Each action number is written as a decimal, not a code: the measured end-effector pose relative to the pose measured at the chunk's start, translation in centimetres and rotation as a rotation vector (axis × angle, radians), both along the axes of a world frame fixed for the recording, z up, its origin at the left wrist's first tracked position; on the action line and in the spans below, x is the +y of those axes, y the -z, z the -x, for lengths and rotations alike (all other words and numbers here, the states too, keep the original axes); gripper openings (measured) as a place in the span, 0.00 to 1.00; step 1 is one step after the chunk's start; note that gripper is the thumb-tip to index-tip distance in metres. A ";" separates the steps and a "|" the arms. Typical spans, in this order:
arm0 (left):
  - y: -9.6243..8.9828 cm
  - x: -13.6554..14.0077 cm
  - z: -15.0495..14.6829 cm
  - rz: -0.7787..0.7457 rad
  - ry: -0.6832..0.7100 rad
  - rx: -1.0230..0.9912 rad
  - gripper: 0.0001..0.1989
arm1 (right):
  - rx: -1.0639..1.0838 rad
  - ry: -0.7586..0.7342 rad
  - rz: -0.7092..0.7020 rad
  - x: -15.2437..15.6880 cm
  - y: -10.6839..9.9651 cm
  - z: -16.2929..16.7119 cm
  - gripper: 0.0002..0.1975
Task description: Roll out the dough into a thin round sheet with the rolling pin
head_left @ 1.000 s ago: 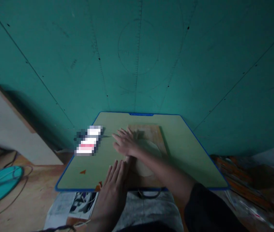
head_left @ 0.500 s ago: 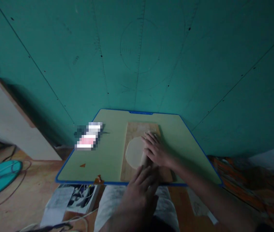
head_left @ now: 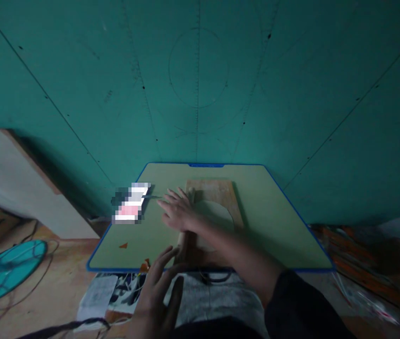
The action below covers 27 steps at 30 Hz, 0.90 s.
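Observation:
A flat round sheet of dough (head_left: 218, 212) lies on a wooden board (head_left: 209, 186), partly covered by my right forearm. Along the board's left side runs a rolling pin (head_left: 182, 244); its far end shows beyond my fingers. My right hand (head_left: 177, 211) rests across the pin with fingers spread, reaching past the board's left edge. Close to the pin's near end is my left hand (head_left: 159, 282), fingers apart and slightly bent. Whether its fingertips touch the pin, I cannot tell.
The board sits on a pale folding table (head_left: 274, 212) with a blue rim, against a green wall (head_left: 292, 94). A pixelated phone-like object (head_left: 131, 205) is at the table's left. Small orange scraps (head_left: 145, 264) lie at the front edge. A turquoise round stool (head_left: 12, 268) stands left.
Both hands and the rolling pin have moved left, from the dough's right part to the board's left edge. My right hand's fingers have spread. More of the dough's right side shows.

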State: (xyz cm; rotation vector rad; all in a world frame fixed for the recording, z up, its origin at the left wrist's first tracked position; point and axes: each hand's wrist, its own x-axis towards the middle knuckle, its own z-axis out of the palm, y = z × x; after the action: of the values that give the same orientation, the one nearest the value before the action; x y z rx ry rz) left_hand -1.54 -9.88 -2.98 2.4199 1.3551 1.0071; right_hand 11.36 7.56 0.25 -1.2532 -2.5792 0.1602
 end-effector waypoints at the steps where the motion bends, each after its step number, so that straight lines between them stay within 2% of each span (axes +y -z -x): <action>1: -0.1 0.0 -0.1 -0.001 0.006 0.000 0.17 | -0.006 0.011 0.009 -0.3 0.1 -1.2 0.25; 5: -0.5 0.8 -1.2 -0.019 0.066 -0.067 0.16 | -0.004 0.043 0.053 -2.8 0.9 -9.1 0.23; 8: -1.1 1.6 -2.6 -0.022 0.139 -0.087 0.18 | 0.010 0.107 0.066 -5.1 1.5 -15.3 0.25; 11: -1.5 2.4 -5.0 -0.028 0.155 -0.048 0.17 | -0.042 0.110 0.064 -6.5 1.5 -18.8 0.25; 13: -1.0 2.8 -7.0 -0.042 0.119 0.009 0.19 | -0.057 0.117 0.033 -6.5 1.0 -19.3 0.24; 15: -0.2 3.1 -8.7 -0.039 0.086 0.088 0.27 | -0.036 0.111 0.002 -5.8 0.3 -18.6 0.21; 18: 0.6 3.3 -9.3 0.032 0.108 0.204 0.38 | 0.004 0.095 -0.001 -4.3 -0.6 -16.7 0.17; 20: 0.3 3.6 -7.9 0.086 0.178 0.275 0.47 | 0.013 0.109 0.012 -3.4 -0.8 -15.7 0.17; 22: -0.5 4.3 -5.7 0.097 0.233 0.327 0.51 | 0.022 0.146 0.026 -3.0 -0.5 -15.0 0.18; 24: -1.4 5.7 -3.5 0.067 0.216 0.365 0.48 | 0.031 0.208 0.032 -2.9 0.0 -14.4 0.18; 27: -2.1 8.6 -1.9 0.026 0.097 0.437 0.39 | 0.033 0.300 0.012 -2.8 0.4 -13.6 0.17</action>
State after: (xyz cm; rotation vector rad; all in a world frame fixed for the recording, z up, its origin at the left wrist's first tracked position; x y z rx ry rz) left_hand 0.31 -1.31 -0.93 2.7601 1.3379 0.4462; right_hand 24.96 4.73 -0.14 -1.6076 -2.3299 0.1354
